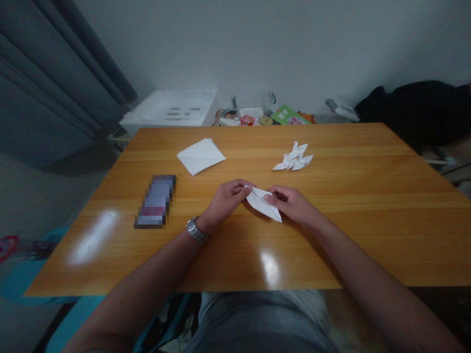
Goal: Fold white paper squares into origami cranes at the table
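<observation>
A white folded paper (262, 202), narrow and pointed at its lower right end, is between my two hands just above or on the wooden table. My left hand (230, 196) pinches its upper left corner between thumb and fingers. On the right edge, my right hand (289, 202) grips it with the thumb on top and the fingers underneath. Beyond my right hand sit several folded paper birds (294, 158), bunched together. A stack of white paper sheets (201, 157) lies beyond my left hand.
The wooden table (368, 215) spans the view. A phone (156, 201), its screen blurred out, lies at the left. Behind the far edge are a white foam tray (176, 108), a green packet (289, 115) and other clutter. Dark cloth (415, 113) hangs at the right.
</observation>
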Demonstrator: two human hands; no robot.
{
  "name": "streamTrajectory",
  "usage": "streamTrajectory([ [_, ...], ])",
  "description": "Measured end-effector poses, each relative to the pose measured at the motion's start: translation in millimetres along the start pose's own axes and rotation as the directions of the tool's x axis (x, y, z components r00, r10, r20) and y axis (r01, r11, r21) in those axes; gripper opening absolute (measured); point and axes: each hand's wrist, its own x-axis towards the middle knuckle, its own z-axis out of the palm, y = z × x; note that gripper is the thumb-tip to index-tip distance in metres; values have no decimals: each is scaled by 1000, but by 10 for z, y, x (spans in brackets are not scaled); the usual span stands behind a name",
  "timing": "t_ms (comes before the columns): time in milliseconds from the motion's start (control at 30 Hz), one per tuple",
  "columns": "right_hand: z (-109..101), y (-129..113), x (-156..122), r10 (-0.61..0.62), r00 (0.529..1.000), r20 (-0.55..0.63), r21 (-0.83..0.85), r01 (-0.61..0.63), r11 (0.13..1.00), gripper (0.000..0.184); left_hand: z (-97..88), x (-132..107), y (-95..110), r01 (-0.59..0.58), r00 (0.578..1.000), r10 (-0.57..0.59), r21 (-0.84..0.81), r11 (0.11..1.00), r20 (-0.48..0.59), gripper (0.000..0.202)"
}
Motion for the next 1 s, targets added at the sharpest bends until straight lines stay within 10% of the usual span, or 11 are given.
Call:
streamTrajectory([
  [1000,-9,-6,-4,-8,999,-37,-59,6,998,35,61,-19,37,1,999,-3,-52,999,-42,40],
])
